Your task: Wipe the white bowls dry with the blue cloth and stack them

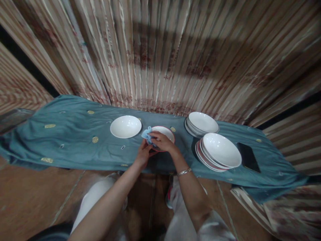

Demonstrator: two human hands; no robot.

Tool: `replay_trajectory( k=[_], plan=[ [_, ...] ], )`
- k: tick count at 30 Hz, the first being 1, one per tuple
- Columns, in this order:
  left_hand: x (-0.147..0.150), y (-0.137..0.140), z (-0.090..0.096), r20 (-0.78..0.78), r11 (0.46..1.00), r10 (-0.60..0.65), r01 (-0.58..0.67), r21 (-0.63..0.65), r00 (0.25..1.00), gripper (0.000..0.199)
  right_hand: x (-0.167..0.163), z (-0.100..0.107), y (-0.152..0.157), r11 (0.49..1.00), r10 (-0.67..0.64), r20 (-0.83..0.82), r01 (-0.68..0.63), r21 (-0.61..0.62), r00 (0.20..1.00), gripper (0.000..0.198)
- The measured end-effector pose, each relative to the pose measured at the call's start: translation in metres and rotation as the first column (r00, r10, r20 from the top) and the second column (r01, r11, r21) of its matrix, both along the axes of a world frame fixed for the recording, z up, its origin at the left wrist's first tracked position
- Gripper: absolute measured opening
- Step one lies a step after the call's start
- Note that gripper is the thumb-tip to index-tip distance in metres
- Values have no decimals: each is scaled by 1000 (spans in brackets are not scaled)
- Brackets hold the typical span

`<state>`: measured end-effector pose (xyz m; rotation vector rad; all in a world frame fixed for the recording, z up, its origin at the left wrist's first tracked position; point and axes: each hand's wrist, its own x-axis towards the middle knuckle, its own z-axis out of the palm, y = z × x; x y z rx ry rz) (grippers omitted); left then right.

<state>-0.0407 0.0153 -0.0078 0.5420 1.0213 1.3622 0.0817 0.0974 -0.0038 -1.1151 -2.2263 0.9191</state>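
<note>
A white plate with a red rim (167, 131) is held above the near middle of the cloth-covered table. My left hand (143, 152) grips its left near edge, fingers partly under it. My right hand (162, 140) presses a crumpled light blue cloth (147, 133) against the left side of the plate; its fingers are closed on the cloth. Part of the plate is hidden behind this hand. Just to the left, a plain white plate (125, 127) lies by itself on the table.
On the right stand two stacks of plates, a rear stack (203, 122) and a nearer one with some red rims (220, 150). A dark phone (248, 157) lies beside them. The table wears a green cloth (75, 140) with pineapple prints. Pleated curtains (160, 60) hang behind it.
</note>
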Motion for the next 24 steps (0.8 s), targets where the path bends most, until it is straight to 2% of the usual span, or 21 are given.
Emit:
replay_trajectory(
  k=[8, 11, 15, 18, 24],
  plan=[
    [0, 0, 0, 16, 999, 30, -29, -12, 999, 50, 13, 15, -2, 982, 149, 1, -148, -114, 989, 22],
    [0, 0, 2, 25, 999, 21, -20, -25, 999, 52, 16, 22, -6, 981, 156, 100, -143, -131, 983, 22],
    [-2, 0, 3, 23, 1000, -1, 2, -9, 1000, 54, 19, 33, -14, 993, 96, 316, -67, -100, 944, 25],
    [-4, 1, 3, 41, 1000, -14, 14, -7, 999, 51, 20, 42, -22, 997, 50, 398, -23, -71, 916, 22],
    [-6, 2, 0, 32, 999, -5, 6, -38, 999, 51, 16, 52, -37, 979, -201, 628, 133, 154, 752, 21]
  ],
)
